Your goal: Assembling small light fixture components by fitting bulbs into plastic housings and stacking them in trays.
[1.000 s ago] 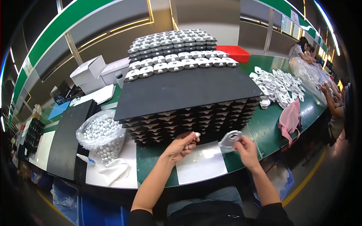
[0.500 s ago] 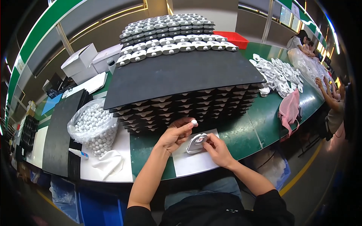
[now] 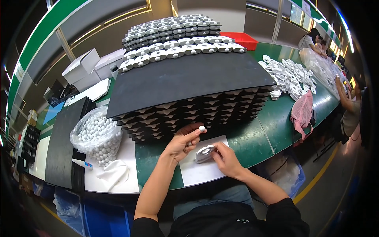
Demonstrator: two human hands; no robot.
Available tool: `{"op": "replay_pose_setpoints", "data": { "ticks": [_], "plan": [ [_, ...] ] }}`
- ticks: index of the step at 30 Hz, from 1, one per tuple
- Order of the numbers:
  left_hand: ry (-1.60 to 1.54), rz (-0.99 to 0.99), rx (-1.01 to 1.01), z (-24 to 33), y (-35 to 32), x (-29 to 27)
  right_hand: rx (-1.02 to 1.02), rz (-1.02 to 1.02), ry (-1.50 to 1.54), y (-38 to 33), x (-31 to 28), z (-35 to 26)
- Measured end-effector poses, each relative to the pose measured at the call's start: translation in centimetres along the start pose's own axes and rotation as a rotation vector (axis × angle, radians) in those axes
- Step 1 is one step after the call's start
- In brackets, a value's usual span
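Observation:
My left hand (image 3: 184,141) pinches a small white ball (image 3: 202,128) between thumb and forefinger. Something small and round also shows in its curled fingers, probably another ball. Just to the right and nearer me, my right hand (image 3: 227,158) grips a white oval plastic piece (image 3: 204,154) with an opening in it, tilted up above a white sheet (image 3: 197,175). Ball and piece are apart. A clear plastic bag (image 3: 75,136) full of such balls stands at the left, and a pile of loose white plastic pieces (image 3: 290,77) lies at the right.
Ahead rises a stack of black boards (image 3: 189,79) with rows of white pieces between and on them. A glue bottle (image 3: 82,163) and a white cloth (image 3: 114,173) lie at left. A pink mesh cloth (image 3: 302,112) hangs over the right edge. Other people work at far right.
The white piece has turned and dipped slightly in my right hand. My left hand stays nearly in place with the ball, and something round now shows in its curled fingers.

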State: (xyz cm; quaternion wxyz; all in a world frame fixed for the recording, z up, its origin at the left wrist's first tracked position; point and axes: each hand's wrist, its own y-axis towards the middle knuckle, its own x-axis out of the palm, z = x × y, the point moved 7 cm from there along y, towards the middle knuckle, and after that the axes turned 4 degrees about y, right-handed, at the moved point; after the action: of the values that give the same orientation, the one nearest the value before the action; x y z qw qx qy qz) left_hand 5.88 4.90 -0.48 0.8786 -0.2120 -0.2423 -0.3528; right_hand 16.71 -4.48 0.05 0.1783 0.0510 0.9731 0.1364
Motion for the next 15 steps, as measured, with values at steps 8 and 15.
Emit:
{"op": "replay_pose_setpoints", "data": {
  "ticks": [8, 15],
  "plan": [
    [0.011, 0.007, 0.010, 0.2, -0.1, 0.1, -0.035, -0.081, 0.081, -0.1, 0.4, -0.2],
    [0.093, -0.020, 0.013, -0.2, -0.3, 0.7, 0.237, -0.043, 1.056, 0.6, -1.0, 2.4]
  ]
}}
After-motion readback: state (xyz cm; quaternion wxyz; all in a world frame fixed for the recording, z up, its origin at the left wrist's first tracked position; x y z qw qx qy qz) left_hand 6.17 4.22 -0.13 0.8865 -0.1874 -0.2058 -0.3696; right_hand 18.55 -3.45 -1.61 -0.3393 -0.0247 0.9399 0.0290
